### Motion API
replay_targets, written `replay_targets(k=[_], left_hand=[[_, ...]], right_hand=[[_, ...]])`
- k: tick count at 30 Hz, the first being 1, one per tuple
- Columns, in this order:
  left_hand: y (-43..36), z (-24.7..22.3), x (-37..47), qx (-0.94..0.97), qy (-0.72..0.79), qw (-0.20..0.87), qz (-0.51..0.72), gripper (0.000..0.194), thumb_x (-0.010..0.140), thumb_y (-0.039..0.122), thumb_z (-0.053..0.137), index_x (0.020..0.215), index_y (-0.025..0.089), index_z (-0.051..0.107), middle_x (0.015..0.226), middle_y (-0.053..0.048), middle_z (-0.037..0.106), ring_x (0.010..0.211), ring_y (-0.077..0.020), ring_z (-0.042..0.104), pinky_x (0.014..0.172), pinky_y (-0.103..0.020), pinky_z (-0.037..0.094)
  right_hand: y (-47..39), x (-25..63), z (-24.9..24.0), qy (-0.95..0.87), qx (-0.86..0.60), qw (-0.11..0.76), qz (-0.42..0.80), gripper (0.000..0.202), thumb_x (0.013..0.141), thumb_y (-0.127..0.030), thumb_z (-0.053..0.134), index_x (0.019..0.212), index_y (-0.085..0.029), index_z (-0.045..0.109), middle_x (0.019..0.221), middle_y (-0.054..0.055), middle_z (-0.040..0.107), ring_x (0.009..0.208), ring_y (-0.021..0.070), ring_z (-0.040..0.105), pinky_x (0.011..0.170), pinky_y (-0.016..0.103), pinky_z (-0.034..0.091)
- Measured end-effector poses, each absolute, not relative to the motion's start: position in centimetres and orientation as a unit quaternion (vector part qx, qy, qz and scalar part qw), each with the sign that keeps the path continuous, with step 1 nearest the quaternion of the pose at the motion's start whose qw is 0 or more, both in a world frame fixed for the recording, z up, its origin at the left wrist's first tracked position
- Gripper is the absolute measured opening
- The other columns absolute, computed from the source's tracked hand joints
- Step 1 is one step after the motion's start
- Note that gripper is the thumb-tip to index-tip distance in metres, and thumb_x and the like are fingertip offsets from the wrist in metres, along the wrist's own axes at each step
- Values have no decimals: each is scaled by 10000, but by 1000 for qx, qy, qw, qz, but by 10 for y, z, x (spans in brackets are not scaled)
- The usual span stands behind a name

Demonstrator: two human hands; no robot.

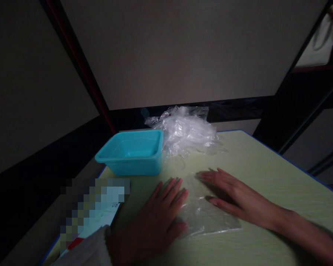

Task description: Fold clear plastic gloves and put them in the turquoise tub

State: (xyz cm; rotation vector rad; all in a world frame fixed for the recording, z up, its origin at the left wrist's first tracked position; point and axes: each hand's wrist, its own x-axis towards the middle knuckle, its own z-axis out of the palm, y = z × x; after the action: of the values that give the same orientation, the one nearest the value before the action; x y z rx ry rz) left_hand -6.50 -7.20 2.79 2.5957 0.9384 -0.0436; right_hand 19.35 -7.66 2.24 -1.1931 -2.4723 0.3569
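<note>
Nearest the camera, the left hand (155, 218) is lying palm-down on the pale yellow-green tabletop with a blue edge (266, 177), its fingers spread only slightly and pointing away from the body, gripping nothing. A grey knitted sleeve cuff (86, 251) is covering its wrist. Its thumb side is pressing on the left edge of a flat, clear plastic bag (208, 218) that is lying spread on the table between the two hands.

Reaching in from the right, the right hand (233, 195) is resting flat across the far part of that same bag, fingers stretched out and pointing left, thumb held apart from them, also gripping nothing. Both hands are touching the bag and are sitting just beside each other.

Further out, a loose crumpled heap of clear plastic bags (185, 133) is sitting at the far edge of the table. Just beside the heap, to its left, a turquoise rectangular plastic tub (133, 151) is standing upright. A sheet of printed paper (100, 218), partly blurred, is lying at the table's left edge near the left hand.
</note>
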Motion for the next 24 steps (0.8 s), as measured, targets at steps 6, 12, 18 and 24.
replay_targets(k=[6,12,18,24], left_hand=[[-74,28,-64,921,333,200,-36,621,905,369,442,1438,177,187,1518,-78,29,1387,-263,-13,1110,-501,63],[-72,26,-67,921,329,206,-34,671,891,456,453,1440,198,167,1518,-78,37,1386,-269,-17,1105,-514,64],[-68,27,-66,917,335,209,-60,788,833,488,544,1441,184,146,1515,-90,32,1385,-278,-16,1099,-531,48],[-66,28,-69,915,332,226,-46,905,760,561,604,1440,171,150,1507,-124,61,1383,-294,2,1095,-539,50]], right_hand=[[-85,184,27,-912,-352,124,170,687,842,-468,539,1404,-146,312,1431,153,353,1326,294,283,1083,549,184],[-85,185,24,-912,-340,134,189,746,815,-470,583,1426,-192,258,1444,136,330,1332,287,264,1090,534,151],[-83,188,25,-910,-346,117,198,795,796,-500,592,1430,-175,239,1455,141,297,1341,292,230,1092,528,147],[-82,190,25,-908,-340,129,208,800,783,-478,620,1429,-204,237,1453,134,309,1341,285,231,1091,528,141]])
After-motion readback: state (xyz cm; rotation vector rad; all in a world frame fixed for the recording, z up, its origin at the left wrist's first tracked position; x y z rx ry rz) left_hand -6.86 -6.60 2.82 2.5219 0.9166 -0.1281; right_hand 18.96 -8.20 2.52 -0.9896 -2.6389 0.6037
